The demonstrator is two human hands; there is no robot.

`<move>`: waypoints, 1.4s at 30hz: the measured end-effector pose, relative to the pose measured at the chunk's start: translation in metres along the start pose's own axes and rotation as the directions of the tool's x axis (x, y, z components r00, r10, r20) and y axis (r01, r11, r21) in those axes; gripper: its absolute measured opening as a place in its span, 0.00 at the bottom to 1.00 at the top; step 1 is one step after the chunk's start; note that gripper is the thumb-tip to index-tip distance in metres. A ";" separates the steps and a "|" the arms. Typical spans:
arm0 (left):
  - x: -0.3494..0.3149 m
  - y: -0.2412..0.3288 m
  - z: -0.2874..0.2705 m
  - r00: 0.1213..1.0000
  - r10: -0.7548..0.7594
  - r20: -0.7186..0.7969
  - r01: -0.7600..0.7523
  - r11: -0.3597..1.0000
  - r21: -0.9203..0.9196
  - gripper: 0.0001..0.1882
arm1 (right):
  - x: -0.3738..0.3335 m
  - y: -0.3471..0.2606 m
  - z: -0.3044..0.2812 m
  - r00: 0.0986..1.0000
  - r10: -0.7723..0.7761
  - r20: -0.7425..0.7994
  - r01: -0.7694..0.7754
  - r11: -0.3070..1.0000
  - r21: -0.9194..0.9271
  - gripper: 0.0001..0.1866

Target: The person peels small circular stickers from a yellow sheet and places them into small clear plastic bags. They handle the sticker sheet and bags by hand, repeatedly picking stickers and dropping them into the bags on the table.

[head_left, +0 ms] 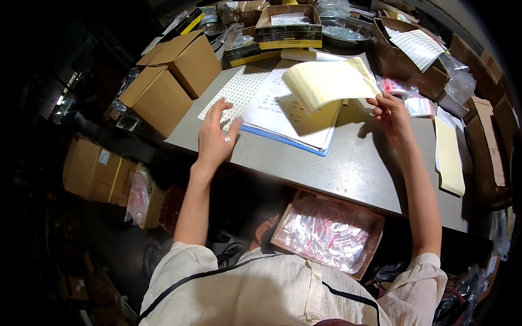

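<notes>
My right hand [390,113] pinches the corner of a stack of pale yellow sheets [326,81], lifted and bent above the grey table [348,163]. My left hand [216,136] hovers with fingers spread over the table's left part, a small white label stuck on one finger. It is beside a white sheet of small labels [236,93] and a pile of white papers on a blue folder [285,117]. Below the table edge, on my lap, rests a cardboard tray of small clear bags [326,231].
Two closed cardboard boxes [171,76] stand at the table's left end. Open boxes, a metal bowl of small parts [342,31] and bagged items crowd the back and right. More yellow sheets [449,157] lie at the right. Cartons [95,171] sit on the floor, left.
</notes>
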State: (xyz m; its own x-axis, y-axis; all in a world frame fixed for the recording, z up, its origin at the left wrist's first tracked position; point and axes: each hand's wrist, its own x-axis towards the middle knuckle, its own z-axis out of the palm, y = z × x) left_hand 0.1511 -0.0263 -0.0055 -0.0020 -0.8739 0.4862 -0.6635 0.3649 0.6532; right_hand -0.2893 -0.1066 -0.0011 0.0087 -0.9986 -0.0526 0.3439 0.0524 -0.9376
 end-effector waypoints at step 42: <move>0.053 0.133 0.080 0.697 -0.032 0.716 -0.308 0.889 0.340 0.36 | 0.014 -0.003 -0.061 0.815 -0.543 0.201 0.334 0.159 -0.929 0.25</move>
State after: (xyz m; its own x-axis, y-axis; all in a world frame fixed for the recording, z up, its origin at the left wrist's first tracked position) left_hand 0.0025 -0.0502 0.0607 -0.5156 -0.8512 -0.0977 -0.8434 0.4841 0.2332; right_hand -0.3477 -0.1197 -0.0196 0.0088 -0.8444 0.5356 -0.8149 -0.3165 -0.4856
